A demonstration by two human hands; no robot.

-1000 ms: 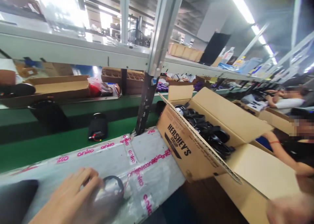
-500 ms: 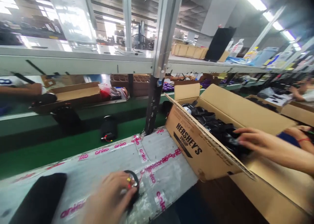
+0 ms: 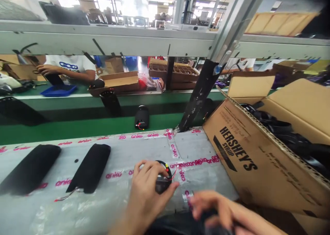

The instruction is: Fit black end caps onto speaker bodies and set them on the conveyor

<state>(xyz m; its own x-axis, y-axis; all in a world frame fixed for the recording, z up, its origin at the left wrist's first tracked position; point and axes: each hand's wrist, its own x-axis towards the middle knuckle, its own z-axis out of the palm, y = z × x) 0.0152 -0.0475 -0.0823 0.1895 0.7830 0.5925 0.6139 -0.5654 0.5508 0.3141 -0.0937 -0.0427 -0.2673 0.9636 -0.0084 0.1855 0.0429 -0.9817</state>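
My left hand (image 3: 146,190) is wrapped round a black round housing (image 3: 163,184) with a ring-shaped open end. Thin red wires with red and yellow connectors come out of that end, which faces up over the taped table. My right hand (image 3: 219,207), smeared by motion, is just to the right with its fingers curled round a dark part (image 3: 215,221) whose kind I cannot make out. Two black fabric-covered cylinders (image 3: 90,168) (image 3: 32,168) lie on the table to the left; from the nearer one, wires trail out.
An open Hershey's carton (image 3: 244,159) full of black parts stands at the right. Behind the table (image 3: 123,207) runs a green conveyor belt (image 3: 121,123) carrying another black cylinder (image 3: 142,117). A dark post (image 3: 197,97) rises beside the carton. Across the belt, a person (image 3: 74,68) works over a blue tray (image 3: 58,90).
My right hand has come out of the carton and moved left, close to my left hand, with a dark part in it. The view has turned left, bringing a second cylinder into sight.
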